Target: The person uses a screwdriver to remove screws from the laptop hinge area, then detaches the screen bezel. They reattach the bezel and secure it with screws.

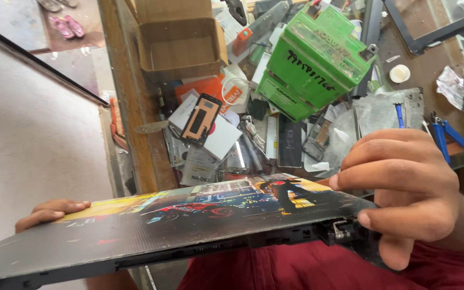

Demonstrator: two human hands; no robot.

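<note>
— Fingers of the left hand (49,210)?
— Curled over the far left edge of the laptop lid (189,215), gripping it; the lid lies tilted across the lap.
— Right of the lid's middle?
— The right hand (404,193) pinches the hinge corner, fingers closed on it.
— Beyond the lid?
— Green batteries (312,59) on the cluttered worktop (430,59).
</note>
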